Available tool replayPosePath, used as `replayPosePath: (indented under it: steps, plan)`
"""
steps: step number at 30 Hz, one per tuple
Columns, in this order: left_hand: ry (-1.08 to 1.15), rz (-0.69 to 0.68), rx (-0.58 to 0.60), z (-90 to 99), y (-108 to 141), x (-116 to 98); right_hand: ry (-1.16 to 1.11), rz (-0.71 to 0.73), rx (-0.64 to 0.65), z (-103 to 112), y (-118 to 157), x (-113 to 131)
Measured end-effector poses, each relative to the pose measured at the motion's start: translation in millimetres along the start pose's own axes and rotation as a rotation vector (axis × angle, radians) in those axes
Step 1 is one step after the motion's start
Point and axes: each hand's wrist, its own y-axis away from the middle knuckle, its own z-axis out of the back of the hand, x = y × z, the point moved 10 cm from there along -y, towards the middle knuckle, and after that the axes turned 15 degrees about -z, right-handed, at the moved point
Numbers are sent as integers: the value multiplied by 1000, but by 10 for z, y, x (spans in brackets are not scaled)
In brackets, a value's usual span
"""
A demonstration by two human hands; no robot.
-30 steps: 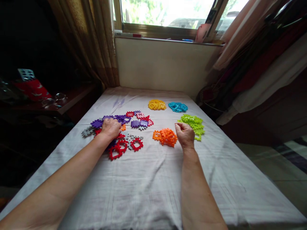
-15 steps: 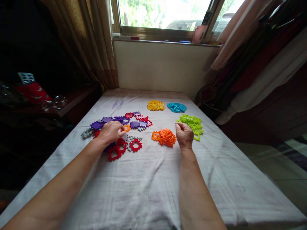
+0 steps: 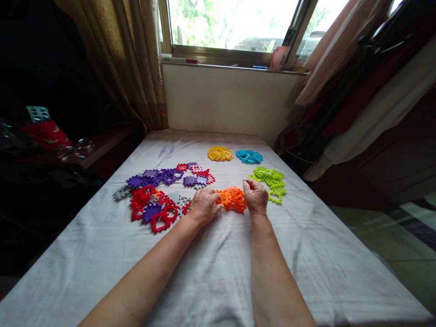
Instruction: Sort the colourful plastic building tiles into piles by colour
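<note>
My left hand [image 3: 205, 206] is at the left edge of a pile of orange interlocking plastic tiles [image 3: 233, 200]. Its fingers and thumb are closed on an orange tile at that edge, partly hidden by the fingertips. My right hand [image 3: 256, 198] is closed just right of the orange pile, its fingers curled in; whatever they may hold is hidden. Behind it lie lime green tiles [image 3: 269, 175]. To the left is a mixed spread of purple tiles [image 3: 136, 181], red tiles [image 3: 139, 200] and grey tiles [image 3: 121, 194], with a bit of orange among the red.
Yellow tiles [image 3: 220, 154] and blue tiles [image 3: 249, 157] form two heaps farther back on the cloth-covered table [image 3: 218, 272]. A wall and window sill [image 3: 231, 67] stand beyond it. Clothes hang on the right; a dark side table [image 3: 102, 147] with glasses is on the left.
My left hand has moved right from the mixed tiles to the orange pile, carrying an orange tile. My right hand stays closed beside the pile. The view has tilted slightly.
</note>
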Motion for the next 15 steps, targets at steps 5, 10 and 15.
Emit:
replayPosePath:
  steps: [5,10,15]
  plan:
    - [-60,61,-12,294,269,340,-6,-18,3,-12,7,-32]
    - [-267,232,57,808,861,1198,0,-8,28,-78,46,-13]
    - [-318,268,293,893,1129,1705,-7,29,63,-117,86,52]
